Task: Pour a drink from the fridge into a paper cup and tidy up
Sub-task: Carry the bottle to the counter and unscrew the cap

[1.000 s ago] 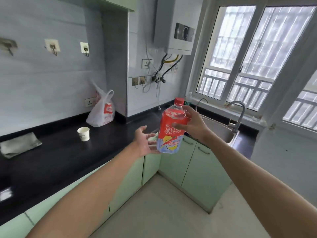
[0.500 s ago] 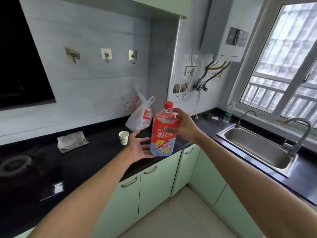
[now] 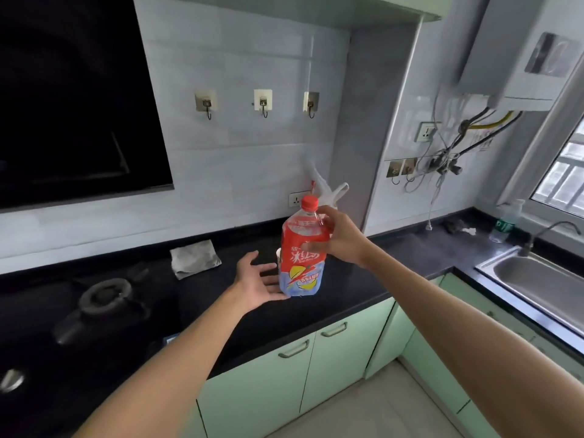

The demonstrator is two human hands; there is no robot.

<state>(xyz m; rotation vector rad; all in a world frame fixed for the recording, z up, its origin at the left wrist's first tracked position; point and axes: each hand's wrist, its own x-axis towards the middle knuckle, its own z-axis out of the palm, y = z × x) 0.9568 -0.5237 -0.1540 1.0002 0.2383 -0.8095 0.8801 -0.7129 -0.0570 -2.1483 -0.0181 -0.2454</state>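
A large plastic drink bottle (image 3: 300,267) with a red cap and a red-and-pale-blue label stands upright over the black counter (image 3: 363,289). My right hand (image 3: 339,240) grips its upper part just below the neck. My left hand (image 3: 257,281) is open, palm up, with its fingertips at the bottle's base on the left side. The paper cup (image 3: 278,253) is almost fully hidden behind the bottle; only a sliver of white rim shows at the bottle's left edge.
A grey cloth (image 3: 194,259) lies on the counter near the wall. A gas hob burner (image 3: 106,294) is at the left. A white plastic bag (image 3: 330,192) stands behind the bottle. The steel sink (image 3: 543,279) and tap are at the right, green cabinets (image 3: 284,374) below.
The view has swung left and closer to the counter. The bottle, held in my right hand, now covers the paper cup. My left hand stays open at the bottle's base.
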